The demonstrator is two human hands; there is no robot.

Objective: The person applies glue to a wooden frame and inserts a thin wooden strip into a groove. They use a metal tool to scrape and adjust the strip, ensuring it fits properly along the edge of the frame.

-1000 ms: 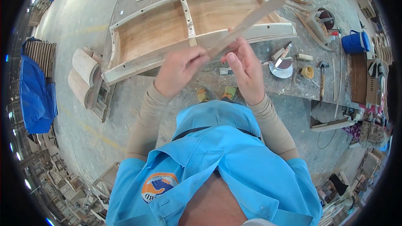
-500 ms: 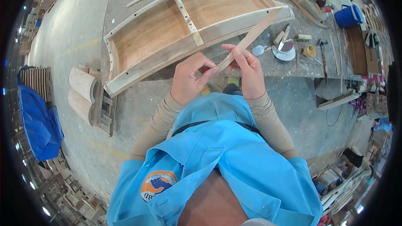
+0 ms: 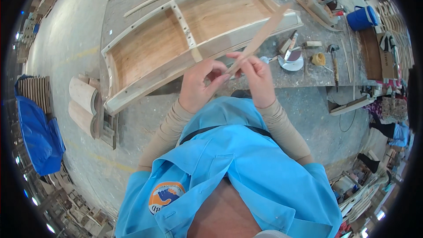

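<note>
A thin, pale wooden strip (image 3: pixel 265 34), like veneer, slants up and to the right from my hands. My left hand (image 3: pixel 199 84) pinches its near end between thumb and fingertips. A little farther along, my right hand (image 3: pixel 258 80) grips the strip, its index finger stretched behind it. Beyond both hands lies a long curved wooden frame (image 3: pixel 154 68) with a plywood panel inside and a crosspiece (image 3: pixel 183 24) near its middle. The strip's far end overlaps the frame's right part in view; whether they touch I cannot tell.
On the worktable (image 3: pixel 315 76) to the right lie a brush (image 3: pixel 291 48), a white disc (image 3: pixel 291 65), a yellow cup (image 3: pixel 318 59) and a hammer (image 3: pixel 334 64). A blue bucket (image 3: pixel 362 18) stands farther right. Curved wooden pieces (image 3: pixel 82 105) stand at left, near a blue tarp (image 3: pixel 37 134).
The frame and table have shifted slightly left in the view. Both hands keep hold of the strip, its far end now a little farther left and higher.
</note>
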